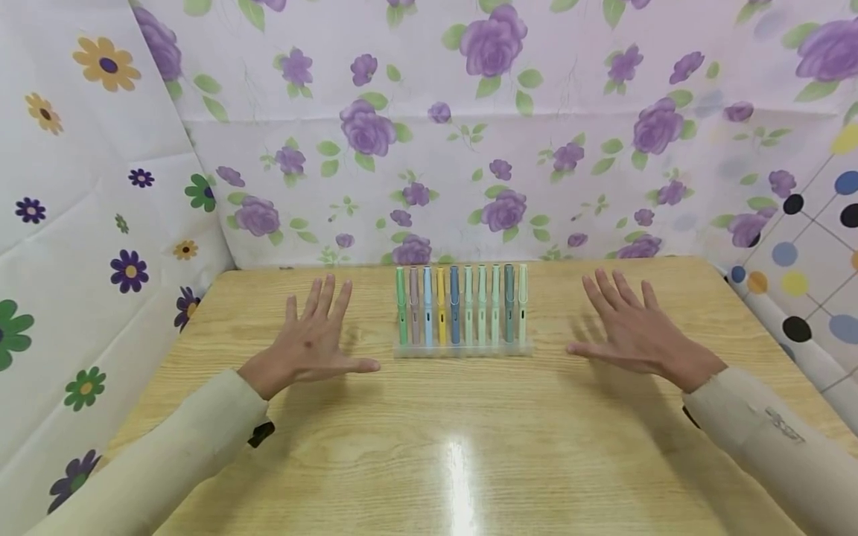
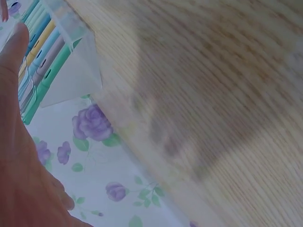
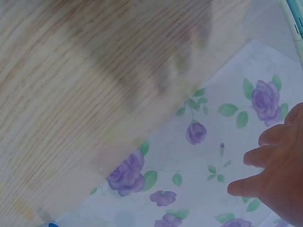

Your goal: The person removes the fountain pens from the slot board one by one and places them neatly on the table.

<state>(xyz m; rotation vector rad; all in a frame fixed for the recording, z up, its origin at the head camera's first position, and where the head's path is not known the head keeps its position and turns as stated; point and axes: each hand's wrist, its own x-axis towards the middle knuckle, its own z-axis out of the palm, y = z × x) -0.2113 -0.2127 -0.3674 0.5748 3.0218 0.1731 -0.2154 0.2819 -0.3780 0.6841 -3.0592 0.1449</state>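
Observation:
A clear plastic stand (image 1: 462, 351) near the back of the table holds a row of several capped pens (image 1: 455, 305), upright, in green, mauve, blue, yellow, mint, teal and cream. To the left of the stand my left hand (image 1: 311, 339) hovers with fingers spread, its thumb toward the stand and apart from it. My right hand (image 1: 633, 331) is held likewise on the right side, fingers spread and holding nothing. The left wrist view shows the stand's clear end (image 2: 75, 75) beside the pens. In the right wrist view only a sliver of a pen (image 3: 294, 19) shows.
The wooden table (image 1: 375, 454) has a bright reflection in front of the stand. Behind it hangs a cloth with purple roses (image 1: 369, 128). A flower-patterned sheet (image 1: 67, 223) borders the left, and a dotted one (image 1: 798, 283) the right.

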